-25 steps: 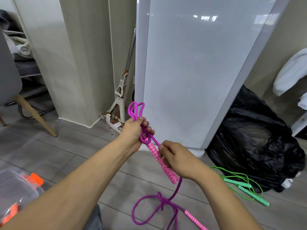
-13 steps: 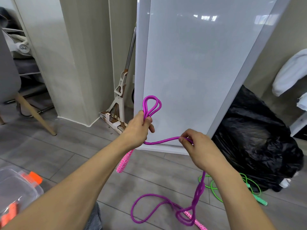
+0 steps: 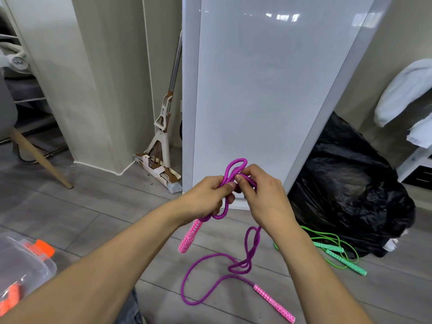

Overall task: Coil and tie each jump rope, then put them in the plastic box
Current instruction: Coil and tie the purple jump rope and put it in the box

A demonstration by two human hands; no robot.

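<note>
Head view: both hands pinching purple rope, mid-coil

Left fingers (image 3: 226,188) are curled and clamped round a bundle of purple rope (image 3: 236,165). Right fingers (image 3: 243,181) are pinched on the same strands just beside them, fingertips of the two hands nearly touching. Two or three small loops stick up above the pinch. Left hand (image 3: 208,196) and right hand (image 3: 265,197) are held close together in mid air, in front of the white panel (image 3: 257,90).

Below the left hand one pink handle (image 3: 189,237) hangs free, tilted, clear of the floor (image 3: 93,206). From under the right hand the rest of the rope drops to the floor, twists into a loose tangle and a wide loop, and ends at the second handle (image 3: 274,303), which lies flat.

Green rope (image 3: 336,252) lies uncoiled on the floor right of the right forearm, handles side by side, against the black bag (image 3: 350,195).

Clear box (image 3: 48,267) with orange latch (image 3: 44,247) sits at the lower left edge, well apart from both ropes; something orange inside, cannot tell what.

Mop (image 3: 163,127) leans in the gap left of the panel
</note>
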